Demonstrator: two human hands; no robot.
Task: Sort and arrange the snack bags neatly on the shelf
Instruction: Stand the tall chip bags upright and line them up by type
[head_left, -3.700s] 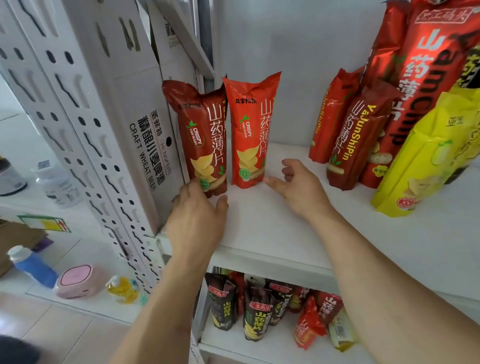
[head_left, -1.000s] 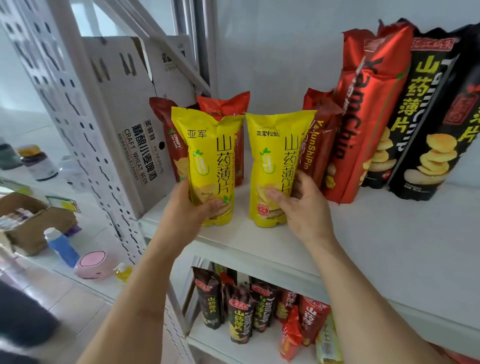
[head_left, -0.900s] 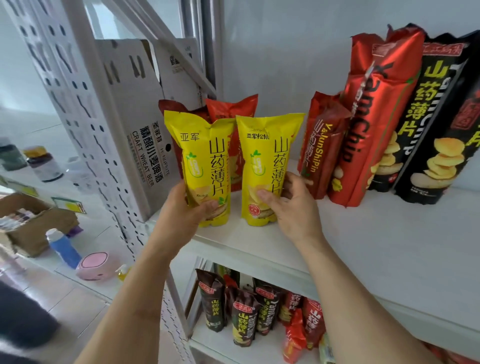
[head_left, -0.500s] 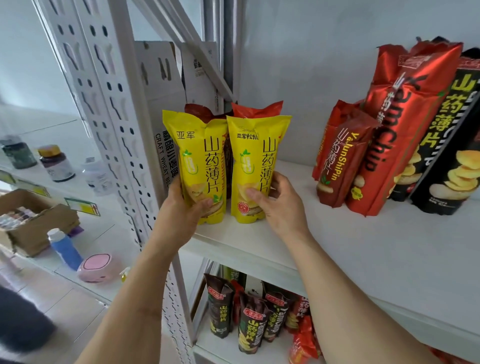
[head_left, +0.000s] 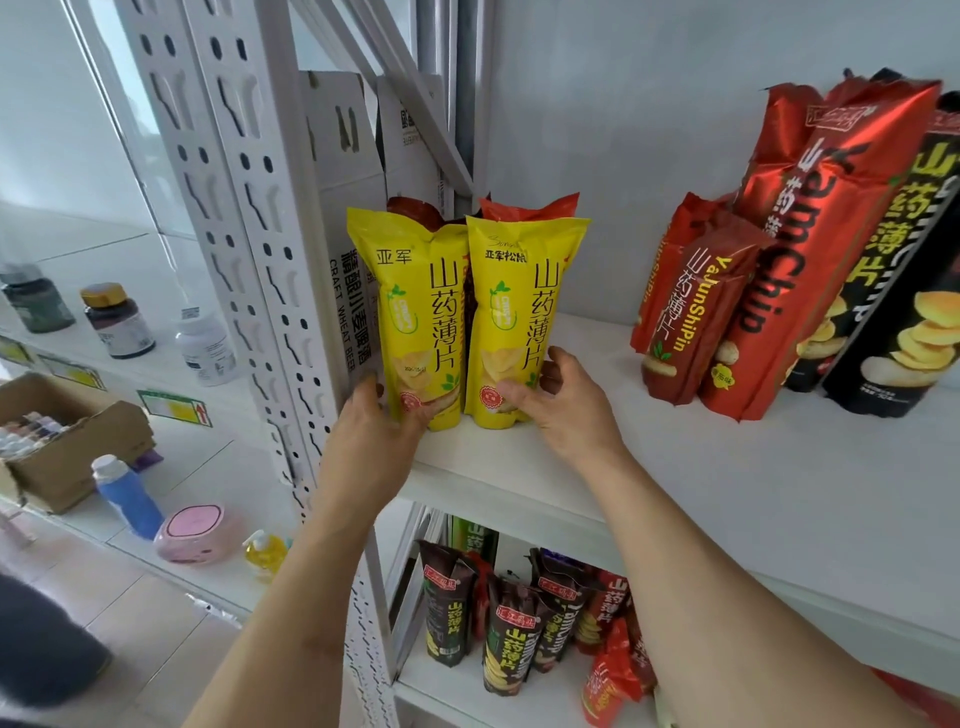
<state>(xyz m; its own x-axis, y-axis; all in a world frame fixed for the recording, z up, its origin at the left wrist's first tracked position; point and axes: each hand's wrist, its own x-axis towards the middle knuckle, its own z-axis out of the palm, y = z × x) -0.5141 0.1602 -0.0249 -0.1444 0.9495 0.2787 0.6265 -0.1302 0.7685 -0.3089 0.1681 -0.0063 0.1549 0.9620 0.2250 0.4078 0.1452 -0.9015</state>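
Our left hand (head_left: 371, 431) grips the base of the left yellow bag (head_left: 413, 317), thumb across its front and fingers behind. Our right hand (head_left: 558, 402) grips the base of the right yellow bag (head_left: 519, 312) in the same way. Both bags stand upright and touch along their inner edges, near the front lip of the shelf (head_left: 675, 467), at its left end. Just behind them two red bags (head_left: 524, 207) show only their crimped tops. To the left stands a white carton (head_left: 345, 218), just beside the left bag, and nearer still the perforated upright (head_left: 260, 218).

Risks, as we judge them. The bags are tall, narrow and soft, and are held only at the foot; on release either may tip forward over the lip, since little bare board lies in front of them. A push toward the far wall could knock the red pair over behind them, out of sight. If one hand lets go first, that bag may lean on its neighbour and tip it.

Well to the right, a leaning group of dark red bags (head_left: 696, 312), a large red bag (head_left: 831, 223) and a black bag (head_left: 914, 291) rests against the wall. A bump along the shelf could slide them flat. The lower shelf holds more small bags (head_left: 511, 639).
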